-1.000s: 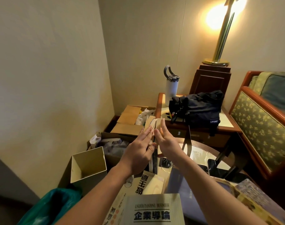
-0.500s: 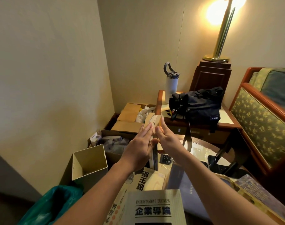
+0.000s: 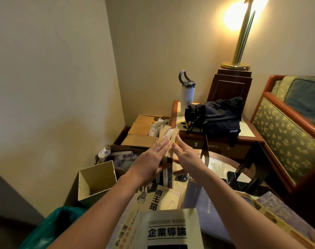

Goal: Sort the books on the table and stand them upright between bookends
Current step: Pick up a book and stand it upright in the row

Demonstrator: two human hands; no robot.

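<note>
Nearest, a grey book [image 3: 171, 229] titled Understanding Business lies flat at the tabletop's [image 3: 223, 168] near edge. It overlaps a cream book [image 3: 153, 200] and lies beside a blue book [image 3: 203, 203], so little glass is bare. Beyond, the upright books [image 3: 168, 146] stand on end, long axis vertical, their pale page edges fanned at the top. The left hand [image 3: 149, 162] and right hand [image 3: 187, 157] press them from either side with straight fingers, neither grip curled round anything. A thin dark bookend [image 3: 206, 150] stands just right of them.
</note>
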